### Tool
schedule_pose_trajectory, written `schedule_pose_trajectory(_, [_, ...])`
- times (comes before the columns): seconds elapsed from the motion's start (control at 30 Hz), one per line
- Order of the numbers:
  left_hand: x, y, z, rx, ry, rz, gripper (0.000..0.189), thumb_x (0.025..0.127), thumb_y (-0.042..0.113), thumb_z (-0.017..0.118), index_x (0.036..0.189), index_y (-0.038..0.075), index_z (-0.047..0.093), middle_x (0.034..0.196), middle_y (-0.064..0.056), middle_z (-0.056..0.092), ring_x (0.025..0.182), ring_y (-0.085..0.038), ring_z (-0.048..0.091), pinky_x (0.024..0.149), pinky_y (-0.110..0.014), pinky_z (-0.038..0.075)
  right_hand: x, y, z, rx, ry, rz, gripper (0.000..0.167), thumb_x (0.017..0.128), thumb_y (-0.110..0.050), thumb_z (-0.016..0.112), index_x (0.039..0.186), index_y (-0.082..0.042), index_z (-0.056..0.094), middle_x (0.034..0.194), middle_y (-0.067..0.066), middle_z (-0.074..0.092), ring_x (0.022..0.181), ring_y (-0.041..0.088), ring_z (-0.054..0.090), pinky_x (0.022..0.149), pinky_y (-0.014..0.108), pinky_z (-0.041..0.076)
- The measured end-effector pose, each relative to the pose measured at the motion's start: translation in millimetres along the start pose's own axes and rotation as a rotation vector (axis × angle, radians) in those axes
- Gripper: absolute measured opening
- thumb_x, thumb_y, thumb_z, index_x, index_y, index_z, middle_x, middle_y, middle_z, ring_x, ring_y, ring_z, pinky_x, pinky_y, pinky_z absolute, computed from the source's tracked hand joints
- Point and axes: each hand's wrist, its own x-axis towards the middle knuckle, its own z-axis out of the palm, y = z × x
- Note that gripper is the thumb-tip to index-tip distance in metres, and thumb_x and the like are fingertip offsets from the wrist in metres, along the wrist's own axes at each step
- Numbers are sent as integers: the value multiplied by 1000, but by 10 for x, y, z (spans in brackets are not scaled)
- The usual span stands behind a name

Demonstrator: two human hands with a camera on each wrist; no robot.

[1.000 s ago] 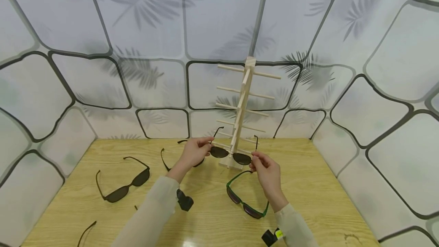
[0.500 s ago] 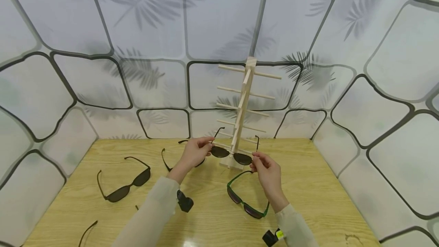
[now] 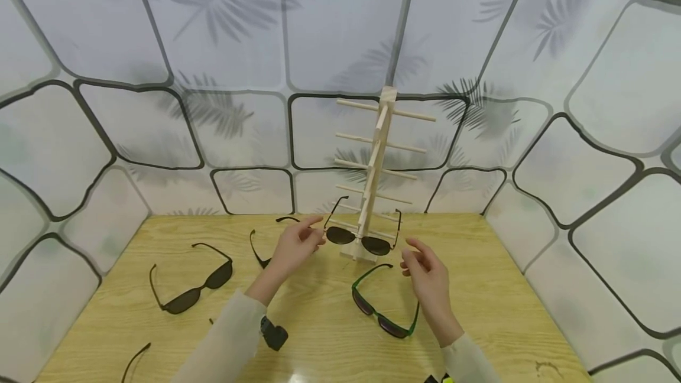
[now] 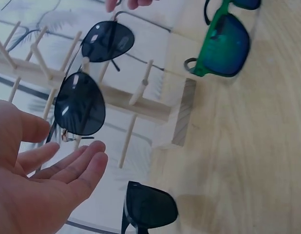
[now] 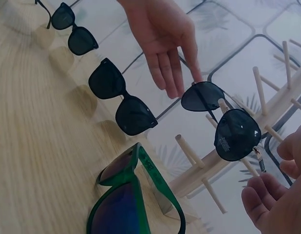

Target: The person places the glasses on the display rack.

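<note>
Dark aviator sunglasses (image 3: 376, 246) hang low on a wooden display rack (image 3: 374, 164), their bridge on the central peg and their temples pointing back along the crossbars. My left hand (image 3: 294, 248) is beside the left lens, fingers loosely bent and holding nothing. On the other side, my right hand (image 3: 430, 279) has a small gap from the frame, fingers relaxed. In the left wrist view the left palm (image 4: 48, 175) faces up under a lens (image 4: 80, 105). The right wrist view has the right fingers (image 5: 262, 192) near the hinge.
Green-framed sunglasses (image 3: 392, 328) lie on the wooden table (image 3: 495, 300) in front of the rack. Black sunglasses (image 3: 183, 301) rest at the left; another pair (image 3: 263, 262) is partly hidden by my left arm. A temple arm (image 3: 135, 359) shows at the lower left. Patterned walls surround the table.
Both hands have let go of the aviator sunglasses and drawn apart, left hand to the left, right hand to the right and down. The sunglasses stay on the rack.
</note>
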Motion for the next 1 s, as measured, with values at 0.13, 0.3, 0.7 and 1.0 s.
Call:
schedule_pose_trajectory(0.13, [-148,-49,32,10,-6,-22,40,108,13,60,146,5,62,110,-19,78,103,-35,76,85,-39,65,-107,28,-97,-19,5,11,32,107,-20,65,138,-13,67,97,-9,71,85,9,70,78,26,63])
schedule_pose_trajectory(0.3, [-260,-113,105,3,-17,-33,37,108,12,60,143,3,64,105,-18,78,99,-32,76,83,-38,64,-224,81,-202,-44,22,39,31,106,-17,66,137,-10,67,97,-7,72,84,8,70,77,25,63])
schedule_pose_trajectory(0.7, [-378,-242,430,10,-128,11,34,103,10,62,135,0,69,108,-22,75,90,-23,70,71,-27,54,-409,303,-338,-90,4,110,32,106,-15,65,135,-2,67,102,6,72,83,10,69,77,24,61])
schedule_pose_trajectory(1.0, [-454,-342,681,39,-149,70,32,101,8,65,130,-5,70,101,-18,77,88,-23,73,73,-26,58,-534,445,-396,-154,-12,182,31,106,-17,66,134,-4,69,105,10,72,83,11,68,75,25,61])
